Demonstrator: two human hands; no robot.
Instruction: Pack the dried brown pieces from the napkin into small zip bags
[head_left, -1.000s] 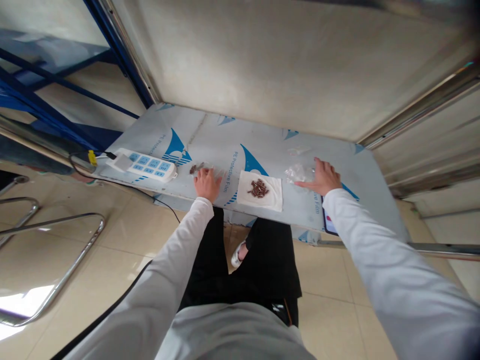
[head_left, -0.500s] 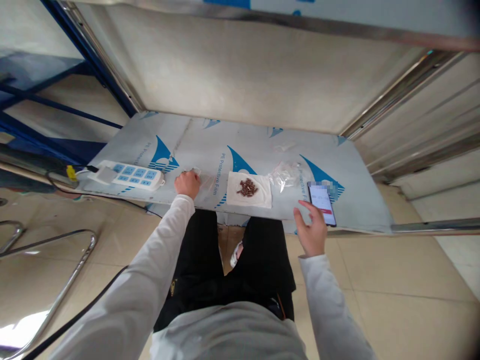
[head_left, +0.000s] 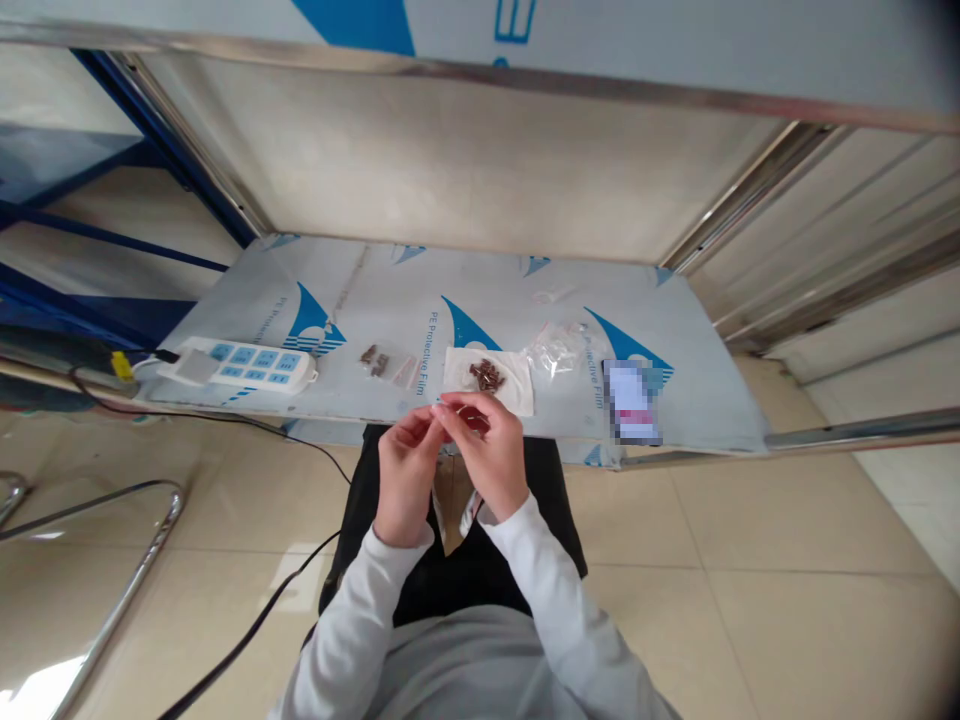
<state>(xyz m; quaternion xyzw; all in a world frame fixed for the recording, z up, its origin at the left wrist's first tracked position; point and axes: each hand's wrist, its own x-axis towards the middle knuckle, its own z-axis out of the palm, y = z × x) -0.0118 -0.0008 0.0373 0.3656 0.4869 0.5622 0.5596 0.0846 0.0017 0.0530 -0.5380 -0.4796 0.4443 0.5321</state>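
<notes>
My left hand (head_left: 409,465) and my right hand (head_left: 489,448) meet above the table's front edge, fingertips pinched together. Whatever lies between the fingertips is too small or hidden to make out. Just beyond them a white sheet (head_left: 521,400) carries a small heap of brown metal screw-like pieces (head_left: 487,376). To the left lies a clear plastic bag (head_left: 405,372) with several dark small pieces (head_left: 373,360) in it. Crumpled clear plastic bags (head_left: 556,350) lie right of the sheet.
A phone (head_left: 632,400) with a lit screen lies on the film-covered table (head_left: 360,300) at the right. A white power strip (head_left: 259,365) with a cable sits at the left. An upper shelf (head_left: 637,50) overhangs the back. A metal chair frame (head_left: 169,520) stands at the left.
My right hand has left the phone, and my left hand has left the clear bag at the left. Both have come together in front of the white sheet. The view has shifted slightly.
</notes>
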